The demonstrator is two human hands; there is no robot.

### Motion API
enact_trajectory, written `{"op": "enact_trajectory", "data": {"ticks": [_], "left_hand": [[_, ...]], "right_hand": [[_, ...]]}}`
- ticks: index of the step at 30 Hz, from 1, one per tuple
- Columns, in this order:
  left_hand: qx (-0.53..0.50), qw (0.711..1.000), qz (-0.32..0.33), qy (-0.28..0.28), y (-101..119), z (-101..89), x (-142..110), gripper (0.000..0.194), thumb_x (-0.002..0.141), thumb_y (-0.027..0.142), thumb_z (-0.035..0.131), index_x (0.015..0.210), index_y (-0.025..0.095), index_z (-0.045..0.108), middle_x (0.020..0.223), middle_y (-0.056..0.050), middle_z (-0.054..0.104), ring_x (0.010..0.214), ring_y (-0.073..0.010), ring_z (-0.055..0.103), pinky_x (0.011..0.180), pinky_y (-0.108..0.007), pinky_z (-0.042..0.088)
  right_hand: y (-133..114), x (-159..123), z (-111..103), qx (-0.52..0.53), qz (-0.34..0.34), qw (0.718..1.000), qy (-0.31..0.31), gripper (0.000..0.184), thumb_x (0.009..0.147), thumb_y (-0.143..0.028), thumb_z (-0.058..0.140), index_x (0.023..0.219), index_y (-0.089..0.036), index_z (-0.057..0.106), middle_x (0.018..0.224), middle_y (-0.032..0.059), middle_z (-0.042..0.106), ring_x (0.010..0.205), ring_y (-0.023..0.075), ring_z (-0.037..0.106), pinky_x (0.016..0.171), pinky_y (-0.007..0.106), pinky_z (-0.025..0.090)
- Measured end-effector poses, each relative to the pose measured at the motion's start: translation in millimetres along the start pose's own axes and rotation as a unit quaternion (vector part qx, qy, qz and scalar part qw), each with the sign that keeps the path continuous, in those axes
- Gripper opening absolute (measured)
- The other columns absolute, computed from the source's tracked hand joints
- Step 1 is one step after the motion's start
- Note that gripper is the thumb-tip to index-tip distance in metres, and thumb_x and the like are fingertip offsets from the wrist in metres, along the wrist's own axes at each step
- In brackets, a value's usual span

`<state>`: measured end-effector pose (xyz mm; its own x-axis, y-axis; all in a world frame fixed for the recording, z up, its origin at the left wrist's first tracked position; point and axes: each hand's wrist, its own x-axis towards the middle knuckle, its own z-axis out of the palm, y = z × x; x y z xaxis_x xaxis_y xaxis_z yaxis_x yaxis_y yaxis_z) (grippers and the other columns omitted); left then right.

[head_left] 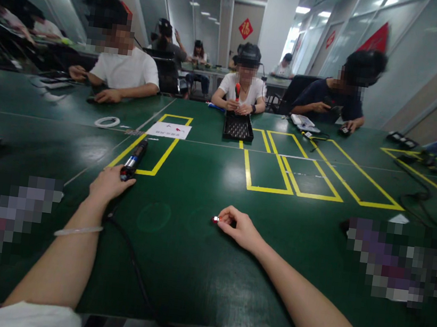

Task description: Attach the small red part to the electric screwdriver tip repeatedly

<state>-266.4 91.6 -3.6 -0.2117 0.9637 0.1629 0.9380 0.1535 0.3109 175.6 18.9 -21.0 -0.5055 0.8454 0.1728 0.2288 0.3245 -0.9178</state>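
At left hand (109,185) — tool (134,158); right hand (241,229) — small piece (215,219).

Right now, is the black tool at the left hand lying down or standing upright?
Lying down: the black tool shows its length stretched along the green table, with the left hand at its near end.

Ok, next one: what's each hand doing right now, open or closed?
Left hand: at the near end of a black-and-silver tool; can't tell whether its grip is closed.
Right hand: closed, pinching a small part.
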Motion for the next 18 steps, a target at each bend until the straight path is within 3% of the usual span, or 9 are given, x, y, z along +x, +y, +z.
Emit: {"op": "enact_trajectory", "data": {"ticks": [3, 9, 18], "left_hand": [[0.082, 0.995, -0.054, 0.006, 14, 3.3, -5, 0.060, 0.075, 0.051, 0.058, 0.122, 0.015, 0.053, 0.120, -0.023, 0.055, 0.108, -0.0389, 0.056, 0.080, -0.048, 0.048], [0.085, 0.995, -0.047, -0.014, 56, 8.7, -23, 0.066, 0.076, 0.051, 0.055, 0.130, 0.014, 0.047, 0.125, -0.023, 0.051, 0.111, -0.0392, 0.054, 0.080, -0.048, 0.049], [0.084, 0.991, 0.088, -0.048, 138, 25.4, -62, 0.060, 0.078, 0.045, 0.054, 0.131, 0.018, 0.043, 0.122, -0.015, 0.051, 0.105, -0.0306, 0.057, 0.077, -0.038, 0.050]], "right_hand": [[1, 0, 1, -0.001, 0.001, 1.000, -0.002, 0.014, 0.086, -0.028, 0.060, 0.094, -0.017, 0.058, 0.078, 0.0004, 0.062, 0.069, 0.0115, 0.056, 0.067, 0.024, 0.046], [1, 1, 4, 0.004, -0.001, 1.000, -0.001, 0.017, 0.086, -0.031, 0.060, 0.095, -0.017, 0.058, 0.077, 0.0002, 0.061, 0.069, 0.0117, 0.055, 0.066, 0.024, 0.045], [-1, 2, 5, -0.007, 0.000, 1.000, 0.010, 0.015, 0.085, -0.030, 0.060, 0.094, -0.017, 0.058, 0.077, -0.0003, 0.059, 0.069, 0.0117, 0.054, 0.066, 0.024, 0.044]]}}
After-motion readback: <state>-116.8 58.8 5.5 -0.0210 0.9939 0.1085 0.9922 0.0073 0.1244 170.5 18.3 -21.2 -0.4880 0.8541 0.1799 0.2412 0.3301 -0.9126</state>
